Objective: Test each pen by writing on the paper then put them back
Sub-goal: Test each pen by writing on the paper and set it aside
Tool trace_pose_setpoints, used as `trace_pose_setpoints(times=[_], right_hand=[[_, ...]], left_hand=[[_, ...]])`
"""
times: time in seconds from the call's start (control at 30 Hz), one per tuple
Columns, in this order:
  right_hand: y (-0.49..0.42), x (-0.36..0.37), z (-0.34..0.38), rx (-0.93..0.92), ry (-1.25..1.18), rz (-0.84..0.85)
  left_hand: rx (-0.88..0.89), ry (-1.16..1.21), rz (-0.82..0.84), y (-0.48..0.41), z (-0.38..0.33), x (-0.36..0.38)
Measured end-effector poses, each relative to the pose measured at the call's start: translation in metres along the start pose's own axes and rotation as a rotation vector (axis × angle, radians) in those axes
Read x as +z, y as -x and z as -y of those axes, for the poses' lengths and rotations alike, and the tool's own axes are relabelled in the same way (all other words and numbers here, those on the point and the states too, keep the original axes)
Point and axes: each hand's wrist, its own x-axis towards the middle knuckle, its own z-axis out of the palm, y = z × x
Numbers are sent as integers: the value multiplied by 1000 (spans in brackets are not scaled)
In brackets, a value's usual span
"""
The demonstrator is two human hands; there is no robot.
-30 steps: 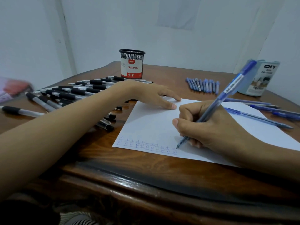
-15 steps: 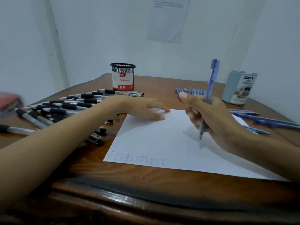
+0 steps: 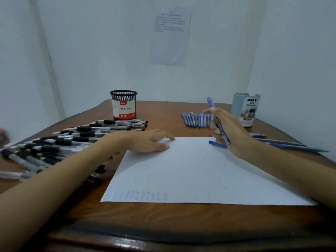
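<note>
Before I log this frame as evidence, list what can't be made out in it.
All head view.
The wall sheet: print too small and blurred to read.
The pen marks on the paper: blurred, unreadable.
The mesh cup and grey organizer: insides hidden by their own walls.
The pink object: cut off by the left edge.
The blue pen in the right hand: tip too small to judge.

The single head view looks forward and down, close over the table, edges seemingly blurred.
</note>
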Motion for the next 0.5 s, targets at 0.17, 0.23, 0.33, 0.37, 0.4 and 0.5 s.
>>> trace_pose_setpoints(times=[0.17,0.23,0.33,0.37,0.4,0.5], right_hand=[[-6,-5,-2,-46,65,-30],[-8,-8,-3,-55,77,-41],[-13,-13,2,-43,149,-52],[-18,-15,5,-19,210,-55],[-27,-20,7,11,286,-60],[-66,-36,7,90,510,-89]], left_hand=[[8,11,-2,-1,0,1],[11,22,4,-2,0,1],[14,76,-42,-4,4,5],[17,117,-80,-5,5,7],[19,150,-114,-6,7,9],[15,166,-135,-9,13,11]])
